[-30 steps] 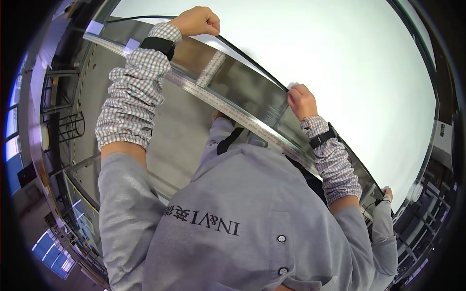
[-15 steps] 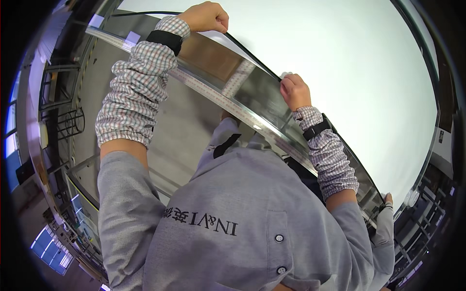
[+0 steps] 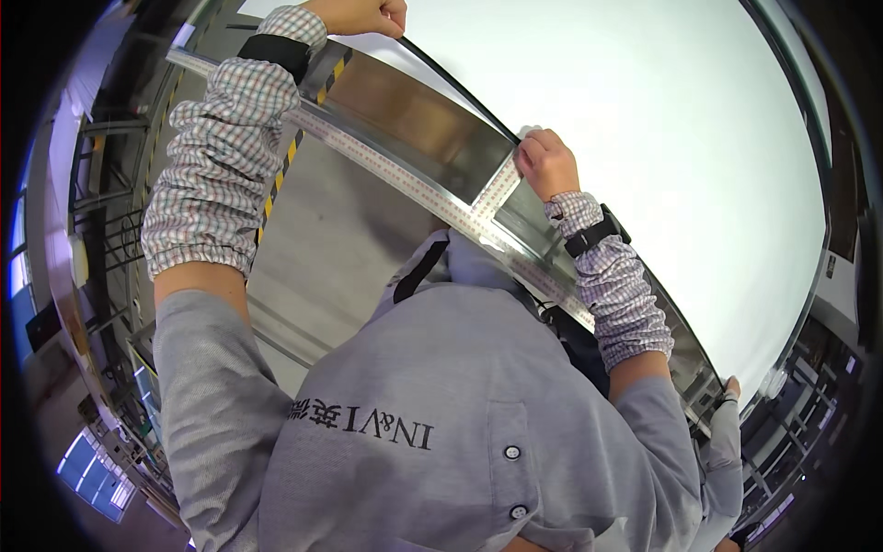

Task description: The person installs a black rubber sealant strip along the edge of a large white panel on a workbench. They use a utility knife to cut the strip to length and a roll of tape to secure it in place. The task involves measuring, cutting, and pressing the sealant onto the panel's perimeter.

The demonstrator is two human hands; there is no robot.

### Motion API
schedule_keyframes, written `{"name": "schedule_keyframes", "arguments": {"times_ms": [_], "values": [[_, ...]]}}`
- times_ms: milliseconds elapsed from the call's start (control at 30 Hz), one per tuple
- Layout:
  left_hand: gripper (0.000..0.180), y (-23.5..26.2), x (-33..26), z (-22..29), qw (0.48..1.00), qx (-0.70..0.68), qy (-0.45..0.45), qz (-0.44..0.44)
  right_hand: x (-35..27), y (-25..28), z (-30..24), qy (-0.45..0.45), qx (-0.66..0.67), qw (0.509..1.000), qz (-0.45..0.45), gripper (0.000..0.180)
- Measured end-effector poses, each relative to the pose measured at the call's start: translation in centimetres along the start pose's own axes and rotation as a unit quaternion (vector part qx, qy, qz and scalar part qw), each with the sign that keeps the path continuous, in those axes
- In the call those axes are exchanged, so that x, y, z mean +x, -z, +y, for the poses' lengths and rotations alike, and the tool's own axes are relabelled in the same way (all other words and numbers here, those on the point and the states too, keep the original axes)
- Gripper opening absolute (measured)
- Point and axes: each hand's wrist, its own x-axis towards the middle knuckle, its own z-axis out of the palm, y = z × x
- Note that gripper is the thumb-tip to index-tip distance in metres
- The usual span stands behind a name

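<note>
A large glossy white panel (image 3: 690,147) spreads over the far right, its near edge running diagonally. Along that edge a thin black strip (image 3: 455,85) stretches between my two hands. My left hand (image 3: 368,17), at the top, pinches the strip with curled fingers. Lower down and to the right, my right hand (image 3: 549,166) is closed at the same edge, its fingertips on the strip. A small whitish bit (image 3: 529,132), perhaps a cloth or wad, shows just beyond these fingers; its kind is unclear. Checked sleeves with black bands cover both forearms.
Below the panel runs a metal-framed bench (image 3: 405,170) with a patterned tape along its rail. Another person's hand (image 3: 732,388) touches the panel's edge at the lower right. Yellow-black floor tape (image 3: 279,184) and metal racks (image 3: 110,175) lie to the left.
My left hand has shifted left and up, toward the picture's top edge. The right hand has moved slightly left and up along the panel's edge. My body has shifted a little left with them.
</note>
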Motion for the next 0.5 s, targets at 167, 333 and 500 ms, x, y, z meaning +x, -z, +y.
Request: {"name": "schedule_keyframes", "arguments": {"times_ms": [167, 333, 500], "values": [[0.015, 1.1, -1.0, -2.4, 0.999, 0.016, 0.035, 0.011, 2.0, -2.0, -0.8, 0.009, -0.002, 1.0, 0.027, 0.011], [0.015, 1.2, -1.3, -4.9, 0.999, 0.028, 0.035, 0.02, 4.5, -3.7, -1.4, 0.014, 0.01, 1.0, 0.001, 0.011], [0.016, 2.2, -1.4, -8.5, 1.0, 0.024, 0.005, 0.014, 7.3, -5.4, -1.9, 0.025, 0.015, 1.0, 0.01, 0.011]]}}
